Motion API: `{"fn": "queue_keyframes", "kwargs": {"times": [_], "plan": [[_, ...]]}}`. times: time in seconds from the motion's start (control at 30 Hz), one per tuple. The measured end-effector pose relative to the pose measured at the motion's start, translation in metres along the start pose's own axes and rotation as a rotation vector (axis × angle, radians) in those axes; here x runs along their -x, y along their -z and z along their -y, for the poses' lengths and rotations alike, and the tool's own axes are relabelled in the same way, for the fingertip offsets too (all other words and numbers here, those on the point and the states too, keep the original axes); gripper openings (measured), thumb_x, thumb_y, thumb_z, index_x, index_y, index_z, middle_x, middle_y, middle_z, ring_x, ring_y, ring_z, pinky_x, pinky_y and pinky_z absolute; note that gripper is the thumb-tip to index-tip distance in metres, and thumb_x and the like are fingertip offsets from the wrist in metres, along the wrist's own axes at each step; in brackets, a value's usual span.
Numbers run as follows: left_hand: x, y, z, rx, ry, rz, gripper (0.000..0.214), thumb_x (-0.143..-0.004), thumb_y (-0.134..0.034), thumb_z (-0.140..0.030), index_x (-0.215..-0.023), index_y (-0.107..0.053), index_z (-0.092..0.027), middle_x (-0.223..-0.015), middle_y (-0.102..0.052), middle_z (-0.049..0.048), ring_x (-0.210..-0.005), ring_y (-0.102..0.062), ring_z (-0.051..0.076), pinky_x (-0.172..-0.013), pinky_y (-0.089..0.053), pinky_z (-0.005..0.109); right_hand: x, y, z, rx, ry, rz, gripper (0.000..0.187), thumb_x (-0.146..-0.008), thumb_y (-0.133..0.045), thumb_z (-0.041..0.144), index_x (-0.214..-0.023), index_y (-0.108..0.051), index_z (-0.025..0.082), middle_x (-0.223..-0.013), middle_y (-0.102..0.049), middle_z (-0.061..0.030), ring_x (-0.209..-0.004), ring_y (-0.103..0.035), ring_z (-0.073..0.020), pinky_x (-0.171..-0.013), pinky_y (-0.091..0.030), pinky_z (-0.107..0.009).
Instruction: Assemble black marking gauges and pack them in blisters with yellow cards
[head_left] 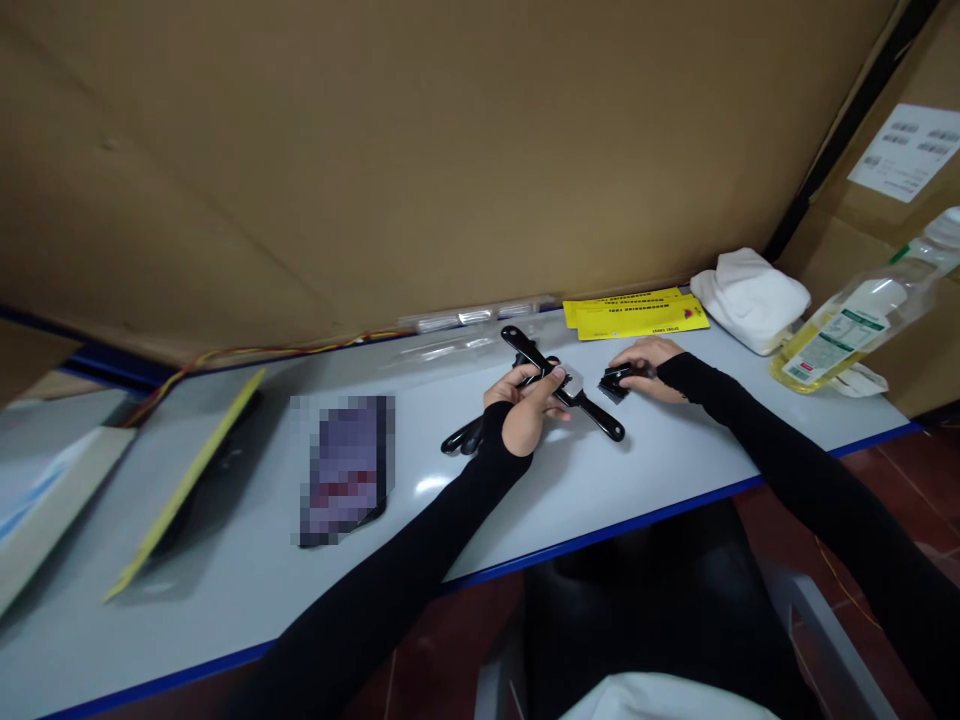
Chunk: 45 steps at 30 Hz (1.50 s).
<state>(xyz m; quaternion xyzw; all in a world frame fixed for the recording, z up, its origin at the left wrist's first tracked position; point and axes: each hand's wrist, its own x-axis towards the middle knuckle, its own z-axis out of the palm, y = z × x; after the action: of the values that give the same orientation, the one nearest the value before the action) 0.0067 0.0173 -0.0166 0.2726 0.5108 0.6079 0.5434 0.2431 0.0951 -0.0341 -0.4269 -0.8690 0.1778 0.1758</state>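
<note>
My left hand (pixel 531 405) is closed around the middle of a black spokeshave (pixel 600 415), whose two long handles slant from upper left to lower right. A silver metal plate shows at its centre, by my thumb. Beneath and behind this hand lie more black handles (pixel 459 438), partly hidden by it. To the right, my right hand (pixel 652 368) rests at the table with its fingers closed on a small black part (pixel 616 380); its exact kind is unclear. The two hands are a short way apart.
Yellow printed cards (pixel 637 315) and clear plastic packaging (pixel 469 325) lie along the cardboard wall (pixel 450 150). At right are a white cloth bundle (pixel 750 295) and a bottle of yellow liquid (pixel 840 325). A blurred-out flat device (pixel 345 470) and a yellow-edged object (pixel 187 485) lie left.
</note>
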Motion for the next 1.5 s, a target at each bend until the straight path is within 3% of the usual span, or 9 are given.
{"fn": "queue_keyframes", "kwargs": {"times": [0.2, 0.4, 0.53, 0.7, 0.87, 1.03, 1.17, 1.33, 1.5], "plan": [[-0.002, 0.004, 0.004, -0.027, -0.006, 0.035, 0.045, -0.054, -0.098, -0.027, -0.080, -0.064, -0.015, -0.081, -0.079, 0.0091, -0.047, -0.067, 0.016, -0.040, -0.060, 0.030, -0.005, -0.004, -0.006, -0.023, -0.036, -0.043, 0.016, -0.088, -0.077, 0.037, -0.087, -0.079, 0.021, -0.081, -0.077, -0.0023, -0.073, -0.062, -0.0170, -0.074, -0.044, -0.030], [-0.004, 0.005, 0.007, -0.028, 0.003, 0.049, 0.049, -0.051, -0.099, -0.030, -0.082, -0.064, -0.014, -0.081, -0.079, 0.0088, -0.045, -0.065, 0.015, -0.040, -0.060, 0.031, 0.000, -0.003, 0.005, -0.121, -0.006, -0.235, 0.025, -0.095, -0.071, 0.044, -0.087, -0.077, 0.021, -0.080, -0.073, -0.0035, -0.074, -0.059, -0.0173, -0.072, -0.045, -0.030], [-0.005, 0.006, 0.009, -0.027, 0.003, 0.061, 0.049, -0.052, -0.099, -0.030, -0.081, -0.062, -0.015, -0.078, -0.078, 0.0074, -0.044, -0.064, 0.014, -0.041, -0.060, 0.030, 0.002, -0.003, 0.019, -0.522, -0.119, -0.291, 0.037, -0.093, -0.070, 0.056, -0.091, -0.071, 0.019, -0.075, -0.071, -0.0023, -0.062, -0.058, -0.0136, -0.060, -0.047, -0.028], [-0.003, 0.003, 0.009, -0.011, 0.025, 0.065, 0.051, -0.049, -0.100, -0.030, -0.076, -0.059, -0.017, -0.076, -0.078, 0.0060, -0.042, -0.063, 0.013, -0.041, -0.061, 0.031, 0.003, 0.006, 0.040, -0.943, -0.253, -0.116, 0.056, -0.074, -0.087, 0.060, -0.105, -0.068, 0.017, -0.068, -0.072, -0.0017, -0.051, -0.058, -0.0123, -0.046, -0.047, -0.026], [0.002, 0.000, 0.012, -0.018, 0.037, 0.105, 0.049, -0.054, -0.099, -0.033, -0.083, -0.065, -0.015, -0.066, -0.075, 0.0053, -0.046, -0.068, 0.018, -0.043, -0.062, 0.030, 0.007, 0.004, 0.048, -0.907, -0.245, -0.065, 0.051, -0.077, -0.085, 0.055, -0.106, -0.067, 0.018, -0.073, -0.076, -0.0035, -0.051, -0.060, -0.0126, -0.044, -0.045, -0.024], [0.004, 0.000, 0.014, -0.042, 0.050, 0.112, 0.051, -0.056, -0.099, -0.034, -0.088, -0.064, -0.015, -0.069, -0.077, 0.0062, -0.047, -0.069, 0.019, -0.043, -0.061, 0.031, 0.011, -0.003, 0.051, -0.736, -0.117, -0.121, 0.041, -0.089, -0.074, 0.049, -0.117, -0.068, 0.020, -0.082, -0.079, -0.0046, -0.079, -0.077, -0.0200, -0.058, -0.050, -0.025], [0.007, 0.000, 0.014, -0.014, 0.056, 0.125, 0.059, -0.052, -0.102, -0.040, -0.088, -0.062, -0.016, -0.069, -0.077, 0.0057, -0.052, -0.073, 0.023, -0.047, -0.065, 0.036, 0.013, -0.009, 0.059, -0.622, -0.069, -0.201, 0.031, -0.088, -0.073, 0.047, -0.101, -0.076, 0.019, -0.090, -0.081, -0.0078, -0.079, -0.074, -0.0195, -0.060, -0.050, -0.027], [0.008, -0.001, 0.020, 0.054, 0.067, 0.110, 0.064, -0.056, -0.101, -0.050, -0.090, -0.057, -0.018, -0.071, -0.077, 0.0052, -0.063, -0.078, 0.025, -0.060, -0.069, 0.039, 0.012, -0.027, 0.068, -0.709, -0.184, -0.321, 0.032, -0.078, -0.081, 0.050, -0.082, -0.076, 0.019, -0.084, -0.080, -0.0089, -0.071, -0.071, -0.0191, -0.056, -0.050, -0.028], [0.009, -0.001, 0.027, 0.091, 0.057, 0.116, 0.071, -0.053, -0.101, -0.058, -0.092, -0.056, -0.019, -0.073, -0.078, 0.0044, -0.065, -0.079, 0.024, -0.066, -0.070, 0.041, 0.008, -0.040, 0.068, -0.777, -0.262, -0.373, 0.038, -0.072, -0.086, 0.054, -0.084, -0.076, 0.019, -0.084, -0.079, -0.0082, -0.070, -0.069, -0.0177, -0.062, -0.053, -0.030]]}}
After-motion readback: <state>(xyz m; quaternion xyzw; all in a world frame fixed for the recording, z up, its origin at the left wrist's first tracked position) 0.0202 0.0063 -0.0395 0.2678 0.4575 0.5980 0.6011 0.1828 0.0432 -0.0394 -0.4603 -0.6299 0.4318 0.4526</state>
